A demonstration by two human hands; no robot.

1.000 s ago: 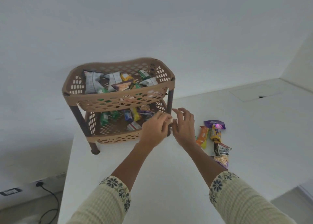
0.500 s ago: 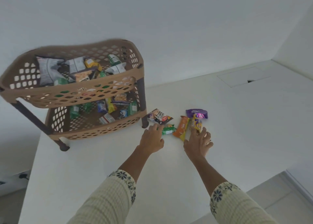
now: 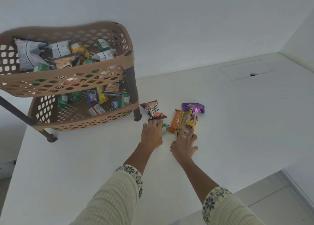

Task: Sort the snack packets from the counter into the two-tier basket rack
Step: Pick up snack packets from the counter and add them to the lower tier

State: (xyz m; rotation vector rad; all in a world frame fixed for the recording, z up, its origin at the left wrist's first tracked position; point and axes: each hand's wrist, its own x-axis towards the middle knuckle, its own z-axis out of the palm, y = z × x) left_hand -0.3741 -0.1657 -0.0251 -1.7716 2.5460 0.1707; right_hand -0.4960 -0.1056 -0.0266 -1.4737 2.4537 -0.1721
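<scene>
A white counter (image 3: 237, 122) runs under a plain white wall, with the rack (image 3: 68, 82) standing at its left end. A second ago both hands were up at the rack's right post; they have since dropped to the loose packets just right of the rack's front foot, so one drop looks finished and the next pick is starting.

The left hand (image 3: 151, 134) lies on the peanut packet (image 3: 155, 111) and a small green packet (image 3: 164, 127), fingers curled down; whether it has a grip I cannot tell. The right hand (image 3: 184, 143) is spread, fingertips touching the yellow packet (image 3: 191, 120) and orange packet (image 3: 176, 121), nothing grasped. The purple packet (image 3: 193, 107) lies beyond them, untouched.

The top tier (image 3: 51, 86) holds grey, yellow and green bags; the bottom tier (image 3: 81, 121) holds smaller blue, green and yellow packets. About five remain on the counter.
</scene>
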